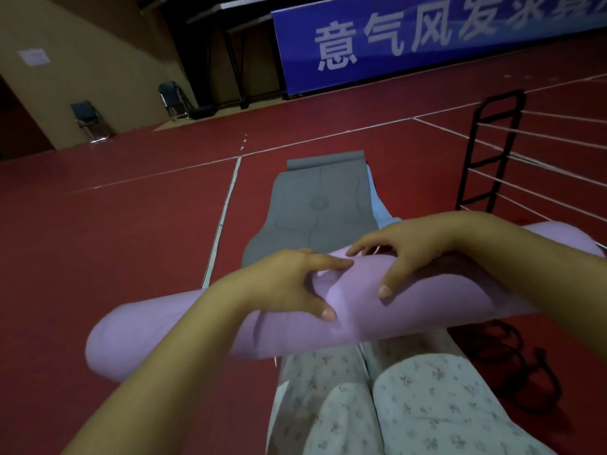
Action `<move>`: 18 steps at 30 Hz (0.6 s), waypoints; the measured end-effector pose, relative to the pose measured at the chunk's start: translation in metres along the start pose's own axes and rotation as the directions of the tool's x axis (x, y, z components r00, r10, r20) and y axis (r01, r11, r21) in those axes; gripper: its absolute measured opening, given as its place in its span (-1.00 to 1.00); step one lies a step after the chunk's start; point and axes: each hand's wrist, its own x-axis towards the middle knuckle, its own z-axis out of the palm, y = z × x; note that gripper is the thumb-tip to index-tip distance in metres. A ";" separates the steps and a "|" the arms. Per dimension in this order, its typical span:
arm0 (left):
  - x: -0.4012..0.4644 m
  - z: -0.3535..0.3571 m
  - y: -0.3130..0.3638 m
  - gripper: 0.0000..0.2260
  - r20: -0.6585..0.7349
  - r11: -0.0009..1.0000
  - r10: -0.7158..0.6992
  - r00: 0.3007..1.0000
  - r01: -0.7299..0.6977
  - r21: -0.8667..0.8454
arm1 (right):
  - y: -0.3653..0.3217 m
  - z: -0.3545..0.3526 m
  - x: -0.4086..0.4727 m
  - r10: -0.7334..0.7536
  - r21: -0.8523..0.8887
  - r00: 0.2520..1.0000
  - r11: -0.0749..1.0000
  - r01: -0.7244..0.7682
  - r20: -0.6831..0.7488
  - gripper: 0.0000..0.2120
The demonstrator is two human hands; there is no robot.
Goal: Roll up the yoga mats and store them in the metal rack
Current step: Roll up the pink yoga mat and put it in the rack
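Purple yoga mat (377, 310), rolled into one thick tube, lies crosswise over the person's knees (427, 399) and is held at its middle by two hands: the left hand (289, 280) has its fingers curled over the top of the roll and its thumb pressed into the near side, and the right hand (407, 249), just beside it, claws over the roll with spread, bent fingers and its thumb dug into the purple surface, which puckers between the two thumbs. Outward from that hold, the roll's left end juts past the left forearm and its right end is partly covered by the right forearm. Beyond the hands one grey mat (315, 208) lies mostly flat on the red floor (131, 244), its far end curled into a small roll, and a sliver of one pale blue mat (377, 205) shows from under its right edge; how far that one extends is hidden. To the right of the hold stands one black metal rack (492, 149) with pale crossbars, cut off by the frame edge. Below it a dark tangle lies on the floor, too dim to identify. Far beyond, two folding chairs (90, 119) stand by the wall, and one blue banner (427, 37) is cropped at the top
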 end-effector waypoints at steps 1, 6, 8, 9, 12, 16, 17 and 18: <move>0.004 -0.005 -0.003 -0.29 0.035 0.999 -0.008 0.999 0.009 -0.040 | 0.000 -0.001 -0.004 -0.013 0.015 0.998 1.000 0.014 -0.066 -0.20; 0.024 -0.027 -0.015 -0.37 0.196 0.974 -0.038 0.980 0.080 -0.213 | -0.003 0.004 -0.027 -0.156 0.000 0.928 0.986 0.166 -0.340 -0.36; 0.031 -0.033 -0.022 -0.41 0.259 0.934 -0.037 0.965 0.126 -0.335 | -0.006 0.010 -0.030 -0.206 0.017 0.913 0.974 0.226 -0.353 -0.43; 0.034 -0.034 -0.027 -0.43 0.282 0.909 -0.037 0.959 0.150 -0.390 | -0.007 0.014 -0.028 -0.225 0.004 0.905 0.970 0.243 -0.362 -0.42; 0.043 -0.032 -0.038 -0.43 0.310 0.813 -0.054 0.949 0.222 -0.538 | -0.004 0.026 -0.017 -0.248 -0.181 0.893 0.965 0.191 -0.377 -0.25; 0.047 -0.029 -0.034 -0.43 0.268 0.833 -0.114 0.957 0.239 -0.499 | 0.003 0.032 -0.008 -0.229 -0.288 0.892 0.950 0.118 -0.389 -0.14; 0.045 -0.030 -0.029 -0.42 0.243 0.876 -0.128 0.962 0.224 -0.427 | 0.005 0.032 -0.008 -0.226 -0.261 0.890 0.957 0.128 -0.395 -0.15; 0.041 -0.031 -0.025 -0.42 0.191 0.920 -0.139 0.972 0.199 -0.337 | 0.007 0.033 -0.009 -0.230 -0.240 0.885 0.961 0.140 -0.404 -0.16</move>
